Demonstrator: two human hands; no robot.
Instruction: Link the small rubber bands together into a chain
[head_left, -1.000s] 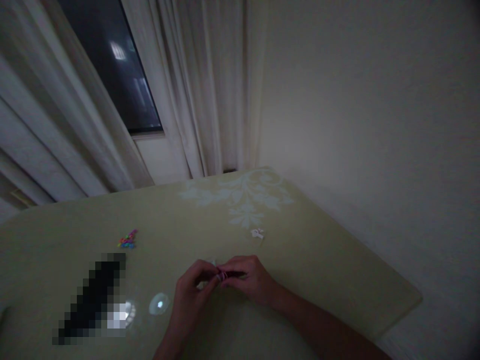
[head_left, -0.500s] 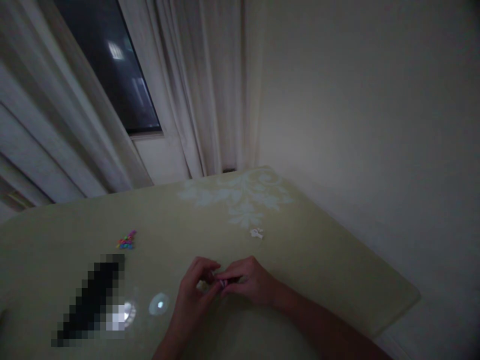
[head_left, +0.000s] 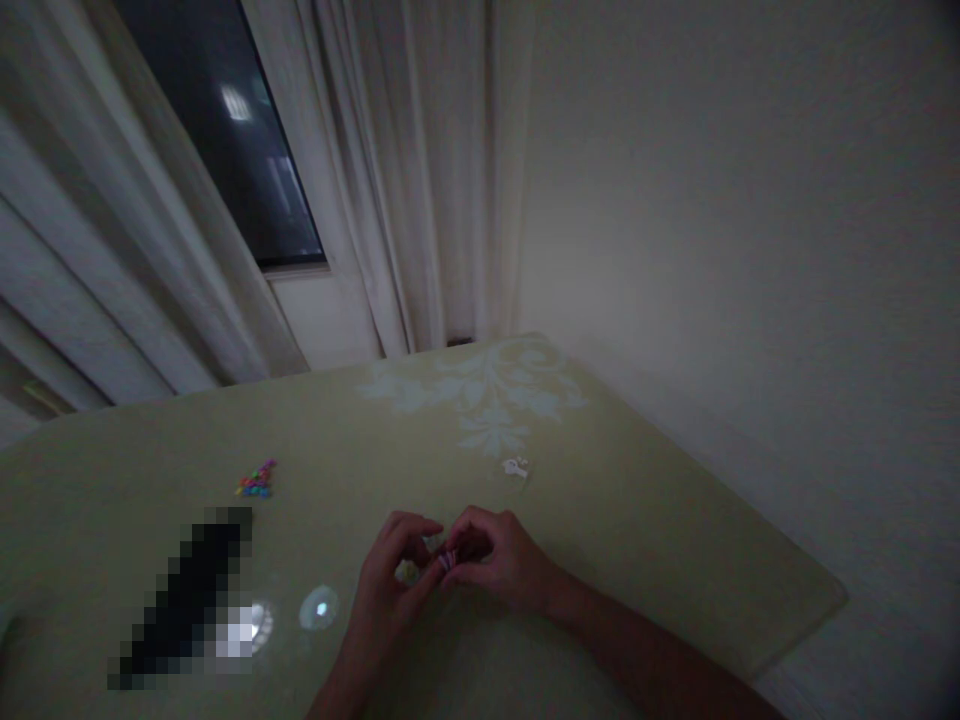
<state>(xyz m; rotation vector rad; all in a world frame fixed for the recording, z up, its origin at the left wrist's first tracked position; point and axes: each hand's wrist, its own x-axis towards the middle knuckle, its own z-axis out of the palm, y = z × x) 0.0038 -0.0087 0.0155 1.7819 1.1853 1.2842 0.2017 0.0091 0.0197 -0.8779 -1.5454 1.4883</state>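
Near the front of the table, my left hand (head_left: 394,575) and my right hand (head_left: 499,555) meet at the fingertips. Between them is a small pink-and-white striped piece (head_left: 448,560), too small and dim to name. The thumb and fingers of both hands are closed on it. Under the curled fingers of my left hand shows a little pale yellow thing (head_left: 407,571), partly hidden. Beyond my right hand lies a small white object (head_left: 516,467) with a thin part trailing from it. Off to the left, a little heap of brightly coloured small pieces (head_left: 257,480) rests on the table.
The greenish table (head_left: 637,520) has a pale floral pattern near its far corner. A dark pixelated patch (head_left: 180,600) covers part of its left side, beside bright lamp reflections. Curtains (head_left: 420,180) and a dark window stand behind; a bare wall (head_left: 712,220) runs along the right.
The fingers of my right hand have lifted and arched a little, opening a gap above the thumb around the striped piece. My left hand stays almost in place.
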